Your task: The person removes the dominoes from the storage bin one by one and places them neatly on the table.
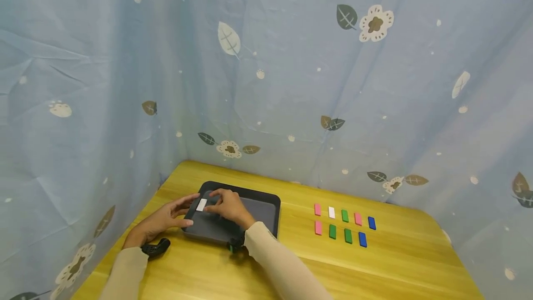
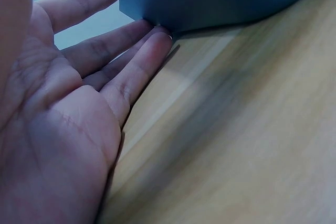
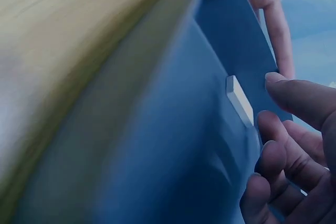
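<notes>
A dark grey tray [image 1: 258,214] lies on the wooden table, and one small white block [image 1: 201,204] rests on its floor near the left wall. Over the tray, my right hand [image 1: 229,205] hovers just to the right of this block. The right wrist view shows the white block [image 3: 240,100] beside the tray wall, with the thumb and bent fingers near it and nothing visibly gripped. My left hand [image 1: 166,216] is at the tray's left end, thumb and fingers spread. In the left wrist view its extended fingertips touch the tray's outer wall [image 2: 220,1].
Two rows of small blocks lie right of the tray: pink [image 1: 318,209], white [image 1: 331,212], green [image 1: 348,235] and blue [image 1: 362,239]. A patterned blue curtain [image 1: 291,82] hangs behind and left of the table [image 1: 399,263]. A black strap device [image 1: 156,248] sits at the left wrist.
</notes>
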Available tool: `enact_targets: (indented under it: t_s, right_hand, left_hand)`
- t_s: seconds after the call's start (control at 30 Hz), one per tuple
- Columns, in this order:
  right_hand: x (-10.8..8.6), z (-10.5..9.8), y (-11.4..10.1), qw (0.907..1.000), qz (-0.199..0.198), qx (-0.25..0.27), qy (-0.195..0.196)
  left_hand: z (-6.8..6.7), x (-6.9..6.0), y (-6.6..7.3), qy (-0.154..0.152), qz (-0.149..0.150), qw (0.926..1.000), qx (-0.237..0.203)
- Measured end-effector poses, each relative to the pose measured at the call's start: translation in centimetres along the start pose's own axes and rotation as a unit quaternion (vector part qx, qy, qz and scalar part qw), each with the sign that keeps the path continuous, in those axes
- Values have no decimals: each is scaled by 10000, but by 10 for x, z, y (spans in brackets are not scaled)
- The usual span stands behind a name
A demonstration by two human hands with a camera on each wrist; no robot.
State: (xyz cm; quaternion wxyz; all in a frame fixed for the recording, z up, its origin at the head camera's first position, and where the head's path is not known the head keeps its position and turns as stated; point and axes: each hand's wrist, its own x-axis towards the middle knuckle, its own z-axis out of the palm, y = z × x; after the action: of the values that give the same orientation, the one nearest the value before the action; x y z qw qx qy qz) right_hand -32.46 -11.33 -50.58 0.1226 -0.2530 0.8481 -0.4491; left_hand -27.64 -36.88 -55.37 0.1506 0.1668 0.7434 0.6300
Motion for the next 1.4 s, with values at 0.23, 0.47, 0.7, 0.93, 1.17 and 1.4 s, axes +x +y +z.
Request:
enact_targets:
  t_s: [0.23, 0.47, 0.7, 0.93, 1.17, 1.4]
  right_hand:
    - [11, 0, -2, 9996, 262, -83, -43]
    - [19, -1, 8, 9987, 461, -134, -166]
    - [25, 0, 14, 9980, 478, -376, -159]
    - [28, 3, 9, 9964, 367, -751, -139]
    - [31, 8, 9, 9925, 392, -1153, -117]
    - [35, 10, 7, 9896, 293, -1406, -120]
  left_hand:
    - [1, 0, 1, -74, 0, 10000, -10]
    - [4, 1, 1, -83, 12, 10000, -4]
    - [5, 1, 2, -86, 93, 9999, -31]
    - [4, -1, 3, -55, 120, 9999, 16]
    - [4, -3, 3, -99, 91, 9999, -62]
    - [1, -3, 1, -90, 218, 9997, 6]
